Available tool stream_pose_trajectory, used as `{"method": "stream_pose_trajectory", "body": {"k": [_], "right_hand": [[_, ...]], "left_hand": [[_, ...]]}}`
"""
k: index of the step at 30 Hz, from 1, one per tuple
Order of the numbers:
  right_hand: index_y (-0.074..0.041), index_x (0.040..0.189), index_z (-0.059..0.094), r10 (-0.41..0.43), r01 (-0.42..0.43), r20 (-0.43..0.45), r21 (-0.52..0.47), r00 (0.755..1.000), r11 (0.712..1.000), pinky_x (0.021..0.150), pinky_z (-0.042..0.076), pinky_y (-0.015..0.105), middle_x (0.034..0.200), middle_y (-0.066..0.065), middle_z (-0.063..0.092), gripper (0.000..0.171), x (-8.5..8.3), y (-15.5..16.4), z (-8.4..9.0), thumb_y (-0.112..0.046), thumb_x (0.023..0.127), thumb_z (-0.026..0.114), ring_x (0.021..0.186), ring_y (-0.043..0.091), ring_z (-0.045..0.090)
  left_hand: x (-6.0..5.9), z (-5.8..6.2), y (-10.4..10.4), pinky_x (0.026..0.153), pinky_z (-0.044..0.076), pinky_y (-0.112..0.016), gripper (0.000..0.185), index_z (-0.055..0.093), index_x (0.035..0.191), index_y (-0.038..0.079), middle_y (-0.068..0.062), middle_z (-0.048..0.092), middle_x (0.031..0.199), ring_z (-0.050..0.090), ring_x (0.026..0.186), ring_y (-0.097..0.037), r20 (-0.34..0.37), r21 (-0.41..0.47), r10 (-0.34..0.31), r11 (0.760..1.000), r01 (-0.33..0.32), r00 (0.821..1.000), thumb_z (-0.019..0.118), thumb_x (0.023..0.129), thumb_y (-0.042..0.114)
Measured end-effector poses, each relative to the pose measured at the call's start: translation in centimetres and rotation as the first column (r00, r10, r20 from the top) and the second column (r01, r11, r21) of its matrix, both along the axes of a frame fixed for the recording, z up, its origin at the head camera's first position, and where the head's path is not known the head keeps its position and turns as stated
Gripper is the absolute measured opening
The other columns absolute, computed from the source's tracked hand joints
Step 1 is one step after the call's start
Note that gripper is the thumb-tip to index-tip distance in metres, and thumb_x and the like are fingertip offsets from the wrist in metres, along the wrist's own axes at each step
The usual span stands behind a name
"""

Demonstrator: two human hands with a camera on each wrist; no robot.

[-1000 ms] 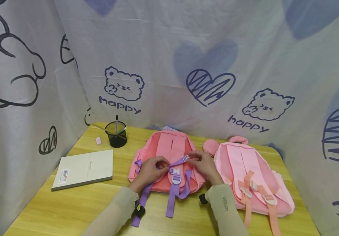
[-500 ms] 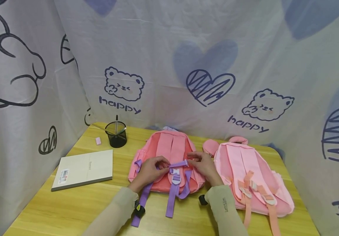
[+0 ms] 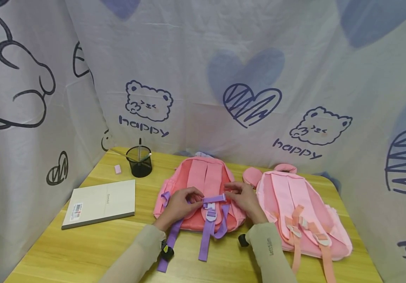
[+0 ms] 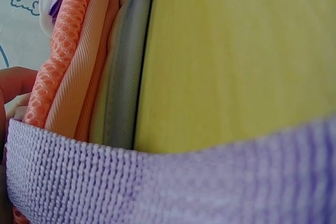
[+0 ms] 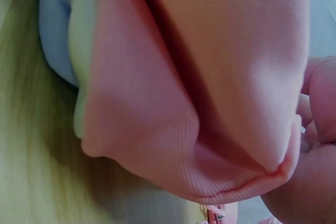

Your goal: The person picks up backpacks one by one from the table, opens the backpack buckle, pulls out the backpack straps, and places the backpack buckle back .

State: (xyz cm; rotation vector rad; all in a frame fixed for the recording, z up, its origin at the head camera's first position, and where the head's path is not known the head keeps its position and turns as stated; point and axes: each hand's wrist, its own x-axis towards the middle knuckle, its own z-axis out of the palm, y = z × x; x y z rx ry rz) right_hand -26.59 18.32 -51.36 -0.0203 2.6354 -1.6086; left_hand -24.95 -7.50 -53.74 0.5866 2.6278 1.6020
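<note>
a coral-pink backpack (image 3: 203, 177) lies back-side up near the middle of the counter (image 3: 93, 243), its purple shoulder straps trailing toward the person. across its back runs a short purple chest strap (image 3: 214, 198), held nearly level between the two hands. the left hand (image 3: 179, 204) has its fingers curled and pinches the strap's left end, just above a pale plastic buckle (image 3: 211, 215); the right hand (image 3: 242, 196) pinches the strap's right end, where a small light clip shows at the fingertips. both hands rest on the bag itself.

the left wrist view shows coarse purple webbing (image 4: 157, 187) in close-up, with orange mesh and ribbed pink fabric stacked beside it; the right wrist view shows only soft folded pink cloth (image 5: 210, 87) and the edge of some fingers.

judging from this, the bag looks light, soft and floppy, so it probably gives under pressure and slides on the smooth wood unless one hand weighs it down. the webbing appears flexible but rough enough to grip well; the buckle and clip are small, hard and smoother, best taken by their edges with the fingertips.

a second, paler pink backpack (image 3: 302, 208) lies just to the right, with peach straps. to the left are a closed notebook (image 3: 100, 202), a black mesh pen cup (image 3: 139, 161) and a small pink eraser (image 3: 117, 168). a printed curtain (image 3: 252, 78) surrounds the counter.
</note>
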Motion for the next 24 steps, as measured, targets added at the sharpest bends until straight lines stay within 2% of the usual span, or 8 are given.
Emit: {"method": "stream_pose_trajectory", "body": {"k": [10, 15, 20, 24], "right_hand": [[-0.014, 0.121, 0.077, -0.003, 0.003, -0.002, 0.018, 1.0, 1.0, 0.08, 0.049, 0.03, 0.105, 0.005, 0.075, 0.028, 0.3, -0.1, 0.3, -0.017, 0.093, 0.077, 0.09, 0.02, 0.062], [-0.012, 0.124, 0.075, 0.01, -0.01, -0.006, 0.002, 1.0, 1.0, 0.082, 0.051, 0.029, 0.112, 0.007, 0.075, 0.03, 0.9, -0.2, 0.9, -0.017, 0.095, 0.076, 0.094, 0.02, 0.064], [-0.013, 0.127, 0.073, 0.007, -0.007, 0.026, -0.017, 1.0, 1.0, 0.085, 0.051, 0.031, 0.12, 0.008, 0.071, 0.032, 2.0, -0.1, 2.6, -0.019, 0.096, 0.075, 0.103, 0.023, 0.063], [-0.014, 0.13, 0.072, 0.016, -0.016, 0.006, 0.016, 1.0, 1.0, 0.091, 0.053, 0.035, 0.125, 0.009, 0.07, 0.033, 2.8, 0.9, 3.5, -0.022, 0.098, 0.072, 0.109, 0.026, 0.063]], "left_hand": [[-0.1, -0.1, -0.1, 0.072, 0.052, -0.024, 0.015, 0.075, 0.106, 0.019, 0.008, 0.069, 0.087, 0.063, 0.078, -0.011, -0.001, 0.015, 0.0, 1.0, 0.0, 1.0, 0.08, 0.092, 0.018], [-0.1, -0.1, 0.1, 0.072, 0.051, -0.025, 0.012, 0.075, 0.105, 0.021, 0.009, 0.067, 0.085, 0.061, 0.077, -0.012, -0.021, 0.008, 0.01, 1.0, -0.01, 1.0, 0.078, 0.093, 0.02], [-0.1, 0.1, 0.2, 0.073, 0.051, -0.025, 0.011, 0.075, 0.106, 0.022, 0.01, 0.067, 0.088, 0.061, 0.079, -0.01, -0.082, -0.016, 0.014, 1.0, -0.015, 0.997, 0.076, 0.095, 0.02], [0.1, 0.7, 0.5, 0.073, 0.051, -0.025, 0.011, 0.074, 0.107, 0.02, 0.01, 0.067, 0.09, 0.061, 0.079, -0.009, -0.141, -0.06, 0.017, 0.998, -0.026, 0.99, 0.075, 0.096, 0.02]]}}
